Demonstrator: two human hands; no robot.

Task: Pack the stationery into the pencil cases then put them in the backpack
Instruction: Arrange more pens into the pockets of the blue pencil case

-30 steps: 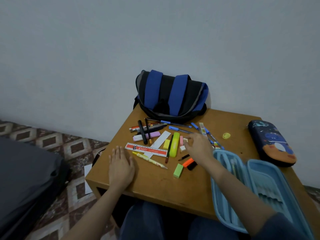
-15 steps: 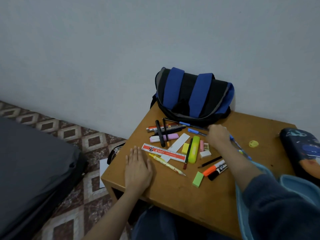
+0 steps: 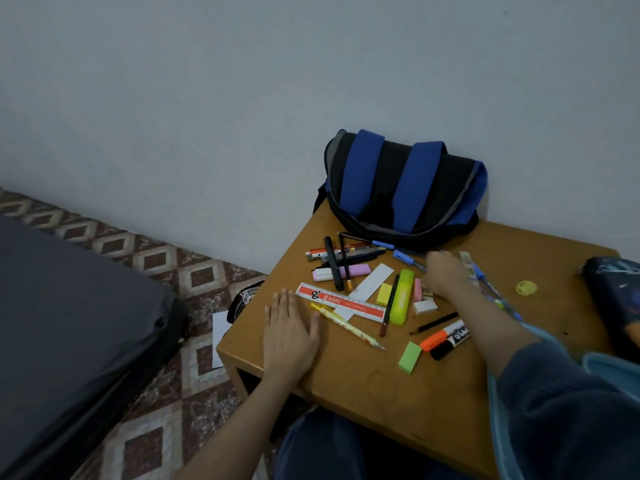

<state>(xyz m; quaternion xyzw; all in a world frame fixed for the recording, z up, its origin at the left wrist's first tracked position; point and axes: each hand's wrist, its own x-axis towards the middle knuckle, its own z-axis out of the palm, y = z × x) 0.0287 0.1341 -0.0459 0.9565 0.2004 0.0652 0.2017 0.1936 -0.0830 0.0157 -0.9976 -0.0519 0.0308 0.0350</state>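
- We take this for a room in a home, likely a bedroom or study corner.
- We see a low wooden table (image 3: 363, 386) pushed against a plain pale wall (image 3: 242, 98), with the person sitting low at it.
- We see a tiled floor (image 3: 166, 393) in a brown and cream diamond pattern.
- We see a dark, soft, mattress-like mass (image 3: 69, 323) lying on that floor at the left.
- We see school stationery scattered on the table beside a blue and black backpack (image 3: 401, 188).

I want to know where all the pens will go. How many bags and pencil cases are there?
Backpack: 1
Pencil cases: 2, a dark one and a light blue one
Total: 3
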